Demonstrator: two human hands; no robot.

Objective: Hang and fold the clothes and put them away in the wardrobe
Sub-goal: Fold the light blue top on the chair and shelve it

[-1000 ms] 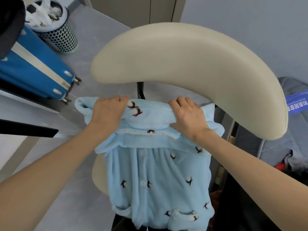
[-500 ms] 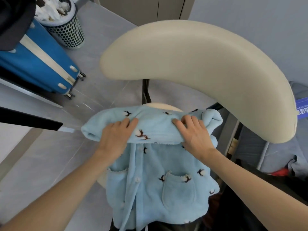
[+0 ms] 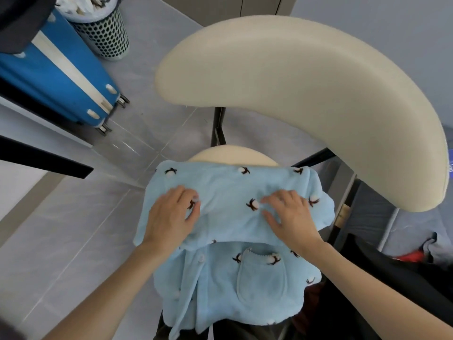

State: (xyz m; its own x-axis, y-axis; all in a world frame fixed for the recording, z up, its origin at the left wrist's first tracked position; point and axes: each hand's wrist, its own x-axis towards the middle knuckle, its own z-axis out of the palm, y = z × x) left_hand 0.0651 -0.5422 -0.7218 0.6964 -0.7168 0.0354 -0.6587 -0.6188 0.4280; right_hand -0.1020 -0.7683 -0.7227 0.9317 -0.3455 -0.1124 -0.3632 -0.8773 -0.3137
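Observation:
A light blue fleece pyjama top (image 3: 230, 271) with small dark embroidered motifs, buttons and a front pocket lies on the cream seat (image 3: 232, 154) of a chair. Its upper part is folded down over the front. My left hand (image 3: 171, 217) lies flat on the left side of the folded layer, fingers slightly apart. My right hand (image 3: 289, 217) presses on the right side of the same layer, fingers spread. Neither hand grips the cloth. The hem of the top hangs over the seat's near edge.
The chair's curved cream backrest (image 3: 306, 94) arches over the seat. A blue suitcase (image 3: 56, 69) and a perforated bin (image 3: 103, 33) stand at the upper left on the grey tiled floor. Dark and red clothes (image 3: 411, 256) lie at the right.
The top went from held up by its shoulders to lying on the seat with its upper part folded down. Both hands moved down and now rest flat on the fold.

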